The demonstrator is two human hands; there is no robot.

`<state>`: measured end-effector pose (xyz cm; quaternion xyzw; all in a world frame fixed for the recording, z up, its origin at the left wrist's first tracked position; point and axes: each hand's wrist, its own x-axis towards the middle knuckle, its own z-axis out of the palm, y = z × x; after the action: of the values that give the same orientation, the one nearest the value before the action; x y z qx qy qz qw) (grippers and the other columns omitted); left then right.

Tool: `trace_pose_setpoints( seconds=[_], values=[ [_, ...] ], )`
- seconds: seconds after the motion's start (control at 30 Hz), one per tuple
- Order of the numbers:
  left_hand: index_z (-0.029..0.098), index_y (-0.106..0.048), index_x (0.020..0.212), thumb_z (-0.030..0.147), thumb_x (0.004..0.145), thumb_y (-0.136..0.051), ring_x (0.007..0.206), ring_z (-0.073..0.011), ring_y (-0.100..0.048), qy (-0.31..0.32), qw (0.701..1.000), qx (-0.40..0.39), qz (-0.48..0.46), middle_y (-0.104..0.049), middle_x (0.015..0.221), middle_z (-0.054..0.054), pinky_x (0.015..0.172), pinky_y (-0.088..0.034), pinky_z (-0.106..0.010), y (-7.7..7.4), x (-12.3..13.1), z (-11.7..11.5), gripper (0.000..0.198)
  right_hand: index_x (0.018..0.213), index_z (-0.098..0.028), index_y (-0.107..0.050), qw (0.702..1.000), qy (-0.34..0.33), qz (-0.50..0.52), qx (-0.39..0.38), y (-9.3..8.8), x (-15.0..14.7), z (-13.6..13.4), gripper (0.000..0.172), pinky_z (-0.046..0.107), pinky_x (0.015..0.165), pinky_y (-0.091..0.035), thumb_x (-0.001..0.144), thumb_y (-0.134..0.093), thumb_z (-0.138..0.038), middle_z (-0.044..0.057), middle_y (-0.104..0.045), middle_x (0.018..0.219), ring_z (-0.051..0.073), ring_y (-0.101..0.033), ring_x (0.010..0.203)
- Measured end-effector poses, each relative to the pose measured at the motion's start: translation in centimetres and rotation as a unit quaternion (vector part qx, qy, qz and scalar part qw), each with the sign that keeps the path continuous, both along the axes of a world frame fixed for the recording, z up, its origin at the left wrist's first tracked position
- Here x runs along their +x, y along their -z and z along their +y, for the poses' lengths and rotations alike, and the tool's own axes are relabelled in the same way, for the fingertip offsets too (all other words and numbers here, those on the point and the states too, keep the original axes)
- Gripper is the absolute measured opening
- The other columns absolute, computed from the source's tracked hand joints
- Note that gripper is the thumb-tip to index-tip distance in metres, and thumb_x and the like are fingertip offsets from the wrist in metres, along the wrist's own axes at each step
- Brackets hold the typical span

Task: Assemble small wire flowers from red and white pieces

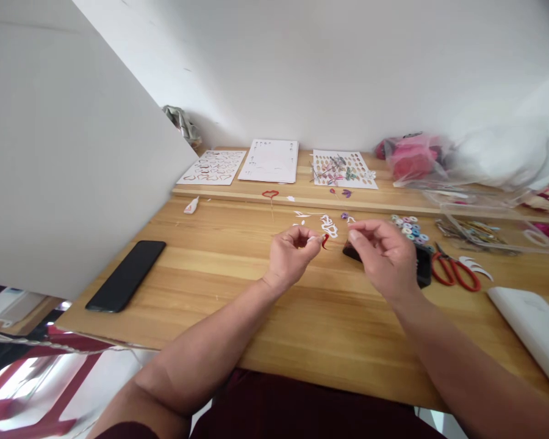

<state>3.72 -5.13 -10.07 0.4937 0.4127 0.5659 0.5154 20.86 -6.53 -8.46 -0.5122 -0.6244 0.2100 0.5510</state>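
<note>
My left hand (293,251) hovers over the wooden table (238,286) with fingers curled, pinching a small red curled paper strip (324,240). My right hand (384,255) is just to its right, fingers drawn together at the tips near the same strip; I cannot make out anything in them. A black object (424,266) lies partly hidden under my right hand. White quilled paper shapes (328,224) lie just beyond both hands.
A black phone (126,274) lies at the left. Red scissors (455,272), small coloured paper coils (410,228), a glue bottle (191,206), three printed sheets (269,161), a pink bag (412,158) and a clear tray (485,235) sit around. A white panel (64,158) stands left.
</note>
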Motion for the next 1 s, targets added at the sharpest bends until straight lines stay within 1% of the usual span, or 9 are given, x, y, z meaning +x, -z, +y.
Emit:
trace_pose_setpoints(
  seconds=[0.1, 0.27, 0.4, 0.53, 0.63, 0.7, 0.77, 0.87, 1.0],
  values=[
    [0.015, -0.066, 0.074, 0.037, 0.078, -0.073, 0.066, -0.0099, -0.056, -0.016, 0.999, 0.043, 0.021, -0.066, 0.073, -0.002, 0.065, -0.043, -0.024, 0.5, 0.0, 0.0, 0.024, 0.096, -0.02, -0.07, 0.997, -0.058, -0.017, -0.048, 0.2, -1.0, -0.4, 0.02, 0.032, 0.063, -0.046, 0.086, -0.07, -0.037, 0.003, -0.07, 0.08, 0.017, -0.06, 0.069],
    [0.014, -0.066, 0.073, 0.037, 0.077, -0.075, 0.067, -0.01, -0.057, 0.0, 1.0, 0.024, 0.013, -0.066, 0.072, -0.001, 0.066, -0.045, -0.024, 0.7, 0.0, 0.1, 0.024, 0.093, -0.021, -0.072, 0.996, -0.033, -0.08, -0.034, 1.1, -1.5, -0.3, 0.022, 0.04, 0.08, -0.049, 0.082, -0.074, -0.039, 0.005, -0.074, 0.09, 0.021, -0.065, 0.083],
    [0.013, -0.066, 0.071, 0.035, 0.074, -0.078, 0.067, -0.0093, -0.058, 0.015, 1.0, -0.017, -0.02, -0.068, 0.073, -0.002, 0.068, -0.045, -0.023, 0.3, 0.1, 0.0, 0.024, 0.092, -0.021, -0.072, 0.995, -0.033, -0.091, -0.031, 1.1, -1.3, -0.1, 0.023, 0.04, 0.078, -0.05, 0.081, -0.075, -0.041, 0.005, -0.072, 0.088, 0.021, -0.064, 0.081],
    [0.013, -0.067, 0.072, 0.035, 0.071, -0.08, 0.065, -0.0084, -0.057, 0.027, 0.995, -0.054, -0.084, -0.066, 0.07, -0.001, 0.069, -0.045, -0.024, 0.3, 0.1, 0.2, 0.024, 0.093, -0.024, -0.072, 0.986, -0.014, -0.159, 0.047, 0.6, -1.0, 0.0, 0.018, 0.041, 0.079, -0.049, 0.078, -0.077, -0.032, 0.006, -0.071, 0.092, 0.024, -0.062, 0.087],
    [0.013, -0.067, 0.07, 0.035, 0.069, -0.08, 0.065, -0.0083, -0.057, 0.047, 0.987, -0.077, -0.132, -0.067, 0.071, -0.002, 0.07, -0.046, -0.025, 0.4, 0.1, 0.3, 0.026, 0.092, -0.024, -0.072, 0.968, 0.0, -0.213, 0.132, 0.6, -0.9, 0.1, 0.017, 0.045, 0.087, -0.047, 0.076, -0.078, -0.029, 0.008, -0.072, 0.097, 0.027, -0.062, 0.095],
    [0.013, -0.067, 0.069, 0.035, 0.067, -0.081, 0.066, -0.0081, -0.057, 0.051, 0.982, -0.092, -0.154, -0.066, 0.07, -0.001, 0.07, -0.046, -0.024, 0.4, 0.1, 0.3, 0.026, 0.088, -0.025, -0.073, 0.954, 0.006, -0.246, 0.171, 0.7, -0.9, 0.1, 0.011, 0.047, 0.092, -0.045, 0.078, -0.076, -0.027, 0.007, -0.072, 0.096, 0.027, -0.063, 0.094],
    [0.013, -0.067, 0.068, 0.034, 0.066, -0.082, 0.066, -0.0078, -0.057, 0.052, 0.979, -0.103, -0.168, -0.065, 0.069, -0.001, 0.069, -0.045, -0.024, 0.4, 0.2, 0.3, 0.026, 0.084, -0.026, -0.072, 0.944, 0.001, -0.269, 0.189, 0.9, -0.9, 0.0, 0.004, 0.047, 0.093, -0.044, 0.081, -0.073, -0.024, 0.006, -0.073, 0.093, 0.025, -0.062, 0.091],
    [0.014, -0.067, 0.069, 0.034, 0.064, -0.082, 0.066, -0.0074, -0.057, 0.051, 0.975, -0.116, -0.184, -0.065, 0.069, 0.0, 0.069, -0.044, -0.023, 0.4, 0.3, 0.3, 0.025, 0.082, -0.026, -0.072, 0.939, -0.011, -0.284, 0.196, 1.1, -0.9, 0.0, 0.005, 0.046, 0.091, -0.044, 0.082, -0.071, -0.021, 0.004, -0.075, 0.09, 0.025, -0.061, 0.088],
    [0.014, -0.066, 0.068, 0.033, 0.063, -0.083, 0.066, -0.0079, -0.057, 0.055, 0.969, -0.124, -0.204, -0.065, 0.069, 0.0, 0.072, -0.046, -0.025, 0.6, 0.4, 0.2, 0.026, 0.084, -0.025, -0.072, 0.939, -0.017, -0.28, 0.199, 1.1, -1.0, -0.1, 0.004, 0.045, 0.087, -0.046, 0.081, -0.072, -0.023, 0.005, -0.075, 0.088, 0.025, -0.061, 0.085]
  ],
)
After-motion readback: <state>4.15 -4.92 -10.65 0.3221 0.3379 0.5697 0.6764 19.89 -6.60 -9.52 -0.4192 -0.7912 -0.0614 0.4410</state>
